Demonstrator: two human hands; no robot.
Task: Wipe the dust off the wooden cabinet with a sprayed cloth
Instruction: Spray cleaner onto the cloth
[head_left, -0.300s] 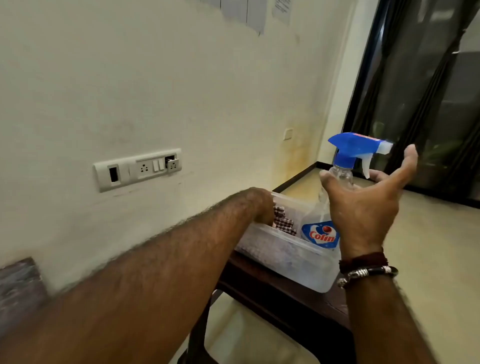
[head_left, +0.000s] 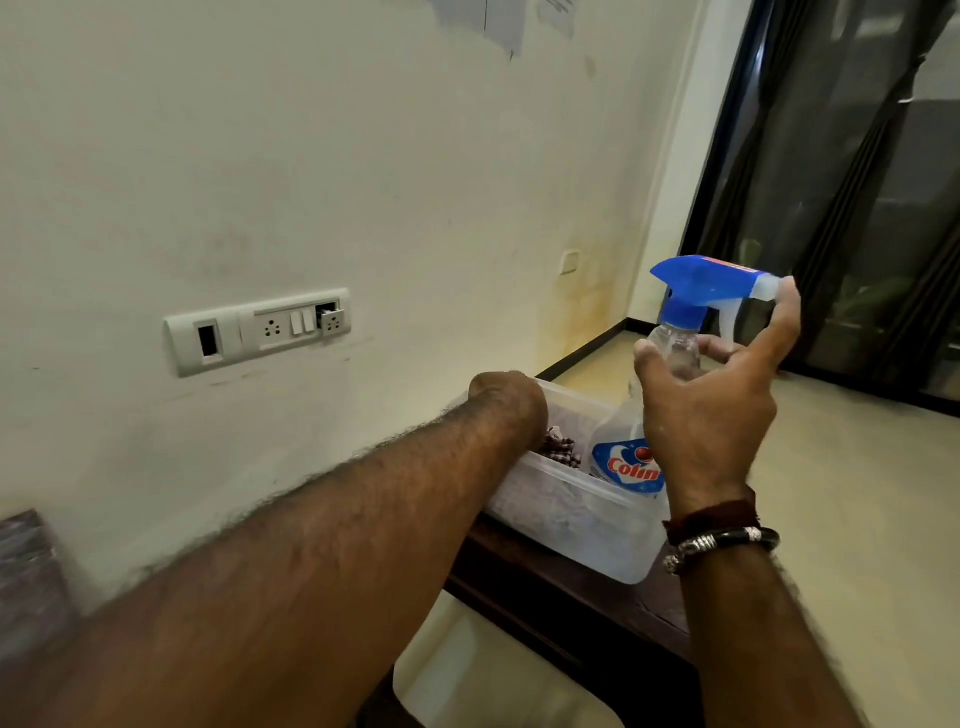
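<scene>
A clear spray bottle (head_left: 626, 464) with a blue trigger head and a "Colin" label stands in a clear plastic container (head_left: 582, 530) on the dark wooden cabinet (head_left: 571, 603). My right hand (head_left: 706, 415) curls around the bottle's neck: thumb on the left, fingers behind, index finger up by the white nozzle. My left hand (head_left: 511, 400) dips into the container from the left. Its fingers are hidden behind the wrist, right beside a brown-and-white checked cloth (head_left: 563, 449) that lies inside.
A cream wall runs along the left with a white switch-and-socket panel (head_left: 260, 330). A dark-framed glass door with dark curtains (head_left: 857, 182) stands at the right. Pale floor lies beyond and below the cabinet. A grey object (head_left: 26, 577) shows at the left edge.
My right hand has closed in from an open spread onto the bottle's neck, index finger now at the nozzle. My left hand stays in the container.
</scene>
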